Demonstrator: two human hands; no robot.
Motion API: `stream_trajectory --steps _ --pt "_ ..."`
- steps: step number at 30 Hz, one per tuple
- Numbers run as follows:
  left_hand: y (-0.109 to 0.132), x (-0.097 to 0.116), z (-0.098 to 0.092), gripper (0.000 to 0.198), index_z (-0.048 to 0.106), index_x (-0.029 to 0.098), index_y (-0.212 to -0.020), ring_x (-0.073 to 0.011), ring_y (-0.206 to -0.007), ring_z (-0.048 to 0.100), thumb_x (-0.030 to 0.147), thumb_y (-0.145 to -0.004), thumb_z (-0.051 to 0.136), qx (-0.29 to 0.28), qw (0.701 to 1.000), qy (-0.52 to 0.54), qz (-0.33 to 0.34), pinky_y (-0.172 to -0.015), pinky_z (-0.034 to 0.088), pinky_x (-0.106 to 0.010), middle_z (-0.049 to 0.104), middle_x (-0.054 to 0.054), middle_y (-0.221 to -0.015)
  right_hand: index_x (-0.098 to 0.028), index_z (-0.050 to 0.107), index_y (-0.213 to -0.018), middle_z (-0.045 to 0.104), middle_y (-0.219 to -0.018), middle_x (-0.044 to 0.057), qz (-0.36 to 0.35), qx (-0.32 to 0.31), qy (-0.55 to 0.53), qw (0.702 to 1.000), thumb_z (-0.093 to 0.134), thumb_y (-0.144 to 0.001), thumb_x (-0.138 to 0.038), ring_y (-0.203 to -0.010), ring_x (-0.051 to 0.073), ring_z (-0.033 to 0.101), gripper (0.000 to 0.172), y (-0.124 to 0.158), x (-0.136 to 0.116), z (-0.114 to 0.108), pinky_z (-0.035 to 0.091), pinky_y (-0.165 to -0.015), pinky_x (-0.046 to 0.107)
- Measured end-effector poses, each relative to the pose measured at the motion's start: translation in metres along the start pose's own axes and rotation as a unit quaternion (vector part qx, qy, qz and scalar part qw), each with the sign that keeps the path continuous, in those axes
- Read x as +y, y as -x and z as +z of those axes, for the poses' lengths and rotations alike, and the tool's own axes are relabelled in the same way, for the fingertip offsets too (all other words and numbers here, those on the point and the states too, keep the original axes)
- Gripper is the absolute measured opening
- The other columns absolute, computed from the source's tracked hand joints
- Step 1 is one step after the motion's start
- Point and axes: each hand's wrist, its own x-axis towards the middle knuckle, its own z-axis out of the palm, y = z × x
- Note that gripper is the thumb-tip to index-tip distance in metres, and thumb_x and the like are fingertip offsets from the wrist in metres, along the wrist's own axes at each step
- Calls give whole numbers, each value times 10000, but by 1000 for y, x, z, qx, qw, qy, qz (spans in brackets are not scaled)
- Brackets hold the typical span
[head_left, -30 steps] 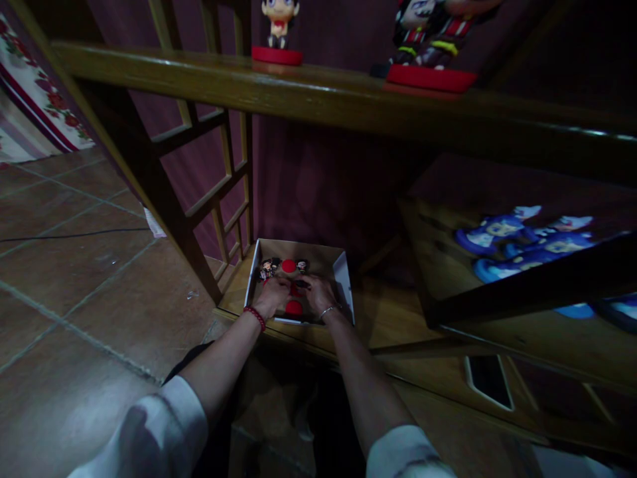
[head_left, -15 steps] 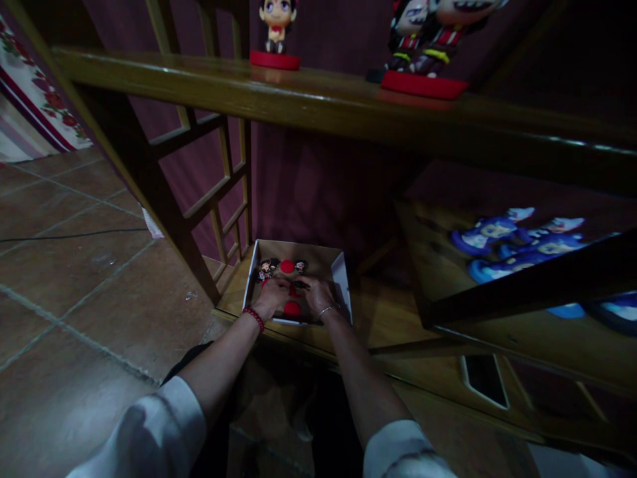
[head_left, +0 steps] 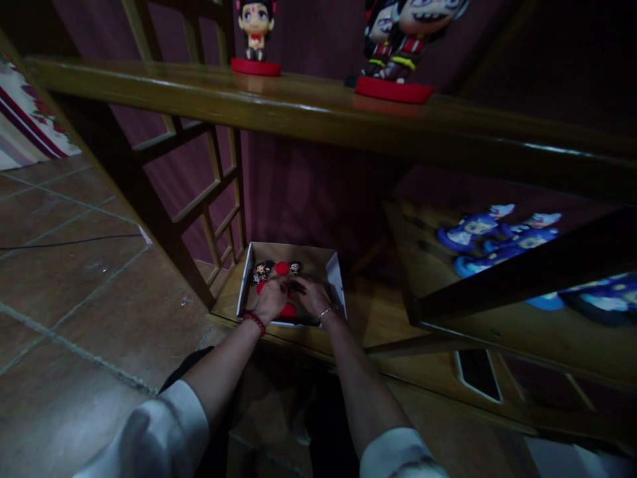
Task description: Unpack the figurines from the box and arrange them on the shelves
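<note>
A shallow white-edged cardboard box (head_left: 339,280) rests on the low wooden shelf. My left hand (head_left: 271,296), with a red bead bracelet, is inside it, fingers curled together at the middle. Beside it my right hand (head_left: 313,296), wearing a thin bracelet, has its fingertips around a small dark piece (head_left: 297,287). What the left fingers hold is too small to make out. Small figures (head_left: 261,271) lie at the box's left, and another small figure (head_left: 294,267) is near the back. One red disc (head_left: 281,268) sits between them; another red disc (head_left: 287,310) is near the front.
Figurines on red bases (head_left: 255,68) stand on the upper shelf (head_left: 199,93), above my hands. Blue figures (head_left: 472,229) lie at the right. A lattice side panel (head_left: 199,199) rises left of the box.
The view has shifted a little, so the shelf and box appear further left. Between my hands, the red piece seen before is less visible and a dark piece shows at my right fingertips.
</note>
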Motion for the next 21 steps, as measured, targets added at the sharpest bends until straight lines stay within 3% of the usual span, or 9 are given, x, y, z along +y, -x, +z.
stream_trajectory --steps 9,16,21 --pt "-1 2 6 357 582 213 -1082 -160 -860 588 140 -753 466 13 999 -14 35 -778 414 -225 646 -64 -970 -204 651 -915 661 -884 35 41 -22 115 992 526 -695 -114 -808 158 588 269 -1 -17 -13 454 -754 272" --pt "-2 -2 4 341 626 194 -1023 -154 -832 581 109 -721 490 -4 997 73 40 -773 411 -223 663 -60 -917 -251 654 -923 666 -908 3 60 -26 118 991 515 -687 -101 -833 155 598 312 0 -8 -9 458 -768 267" --pt "-4 -4 4 311 646 165 -982 -150 -790 580 119 -710 503 -11 997 75 32 -751 422 -226 668 -60 -865 -217 655 -926 667 -925 23 60 -25 102 993 518 -669 -79 -845 171 600 322 0 -8 -8 462 -777 288"
